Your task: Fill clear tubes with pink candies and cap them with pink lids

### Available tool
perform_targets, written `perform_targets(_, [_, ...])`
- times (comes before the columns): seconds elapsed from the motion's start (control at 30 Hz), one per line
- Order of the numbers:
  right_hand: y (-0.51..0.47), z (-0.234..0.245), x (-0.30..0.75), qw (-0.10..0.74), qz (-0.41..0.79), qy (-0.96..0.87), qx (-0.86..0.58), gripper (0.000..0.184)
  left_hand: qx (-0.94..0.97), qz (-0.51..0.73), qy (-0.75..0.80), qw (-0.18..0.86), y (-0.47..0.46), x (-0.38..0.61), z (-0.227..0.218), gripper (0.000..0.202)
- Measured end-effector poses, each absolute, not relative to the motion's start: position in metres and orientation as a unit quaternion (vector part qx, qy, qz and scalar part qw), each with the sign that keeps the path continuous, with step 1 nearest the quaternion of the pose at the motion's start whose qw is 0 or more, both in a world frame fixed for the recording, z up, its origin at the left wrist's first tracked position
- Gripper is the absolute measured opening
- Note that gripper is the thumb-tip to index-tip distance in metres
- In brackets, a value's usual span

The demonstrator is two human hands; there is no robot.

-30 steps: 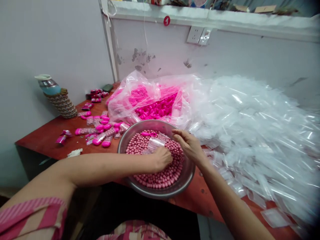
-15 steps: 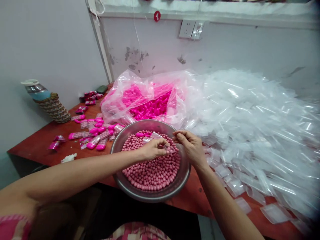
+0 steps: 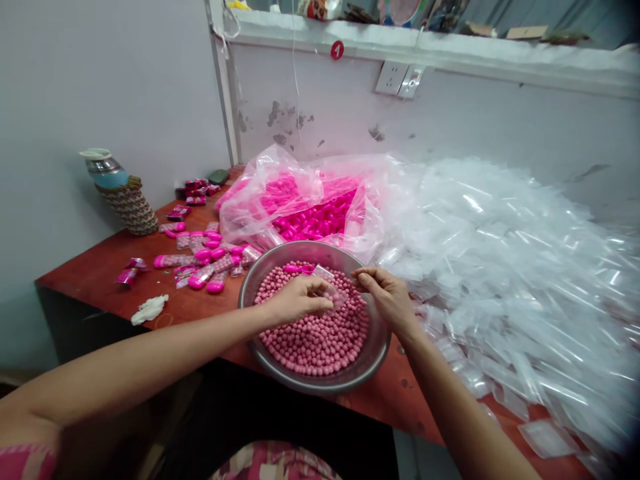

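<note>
A metal bowl (image 3: 383,353) full of pink beads (image 3: 315,350) stands at the table's front edge. Over the beads, my left hand (image 3: 299,300) is closed on a clear plastic tube (image 3: 338,297), its mouth toward the right. My right hand (image 3: 387,297) hovers at the bowl's right side, thumb and fingertips pinched together close to the tube; whatever they hold is too small to make out. On the beads behind my left hand lie a bright pink plastic cap (image 3: 299,269) and another clear tube (image 3: 323,272).
A large heap of clear tubes (image 3: 500,267) covers the right side. Behind the bowl sits a plastic bag (image 3: 250,207) of pink caps (image 3: 320,217). Filled tubes with pink caps (image 3: 215,270), a crumpled white tissue (image 3: 150,309) and a flask in a woven cover (image 3: 127,207) are at left.
The camera view has tilted up and turned left, so everything sits further right. My hands keep nearly the same places over the bowl; the left still holds the tube.
</note>
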State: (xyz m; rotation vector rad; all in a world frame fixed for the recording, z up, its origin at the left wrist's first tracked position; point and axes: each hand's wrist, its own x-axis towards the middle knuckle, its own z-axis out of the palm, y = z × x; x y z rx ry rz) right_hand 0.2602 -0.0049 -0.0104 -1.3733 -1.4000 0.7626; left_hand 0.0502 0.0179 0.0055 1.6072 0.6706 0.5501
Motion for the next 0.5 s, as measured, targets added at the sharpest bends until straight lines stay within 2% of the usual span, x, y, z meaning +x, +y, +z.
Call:
perform_targets(0.1, [-0.004, -0.009, 0.259, 0.498, 0.330, -0.570, -0.564, 0.025, 0.875, 0.111, 0.303, 0.361, 0.014, 0.054, -0.001, 0.011])
perform_targets(0.17, [-0.005, -0.009, 0.259, 0.508, 0.338, -0.559, -0.562, 0.025, 0.902, 0.054, 0.308, 0.298, 0.010, 0.069, -0.009, 0.013])
perform_targets(0.33, [-0.006, -0.010, 0.261, 0.508, 0.313, -0.567, -0.568, 0.024, 0.885, 0.061, 0.290, 0.359, 0.004, 0.104, -0.021, 0.004])
perform_targets(0.4, [-0.006, -0.011, 0.262, 0.499, 0.304, -0.582, -0.566, 0.024, 0.872, 0.075, 0.286, 0.390, 0.006, 0.101, -0.018, 0.007])
perform_targets(0.43, [-0.005, -0.012, 0.262, 0.495, 0.301, -0.587, -0.565, 0.024, 0.860, 0.085, 0.284, 0.415, 0.007, 0.096, -0.015, 0.010])
perform_targets(0.5, [-0.005, -0.012, 0.262, 0.492, 0.297, -0.592, -0.565, 0.025, 0.790, 0.118, 0.276, 0.535, 0.008, 0.082, -0.008, 0.014])
